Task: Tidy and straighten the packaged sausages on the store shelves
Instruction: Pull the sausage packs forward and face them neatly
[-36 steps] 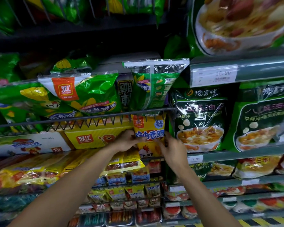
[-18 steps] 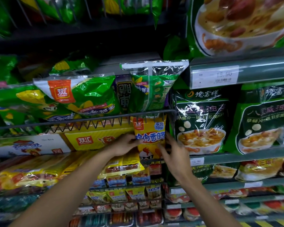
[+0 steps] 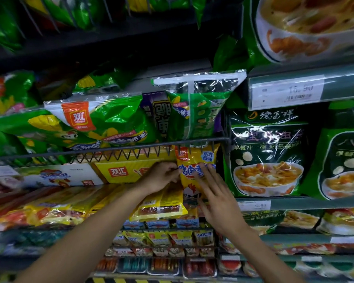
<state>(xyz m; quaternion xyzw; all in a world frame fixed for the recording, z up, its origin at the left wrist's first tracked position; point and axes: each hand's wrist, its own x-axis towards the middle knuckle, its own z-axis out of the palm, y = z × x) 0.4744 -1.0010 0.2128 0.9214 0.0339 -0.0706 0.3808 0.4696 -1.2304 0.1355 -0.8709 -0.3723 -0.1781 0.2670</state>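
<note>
Below wire rack [image 3: 110, 149], "双汇" yellow sausage pack [image 3: 194, 160]

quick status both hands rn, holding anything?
Left hand: fingers pinch the left edge of the yellow sausage pack.
Right hand: open, straight fingers lie flat on the pack's front.

A glossy yellow plastic sausage packet [image 3: 194, 160] (blue lettering, cartoon chicken) stands upright under the wire shelf rail, at the row's right end.

Your sausage pack [image 3: 194, 160] stands under the wire rack [image 3: 110, 149], boxes [image 3: 129, 170] left, soup bags [image 3: 268, 156] apparently right
</note>
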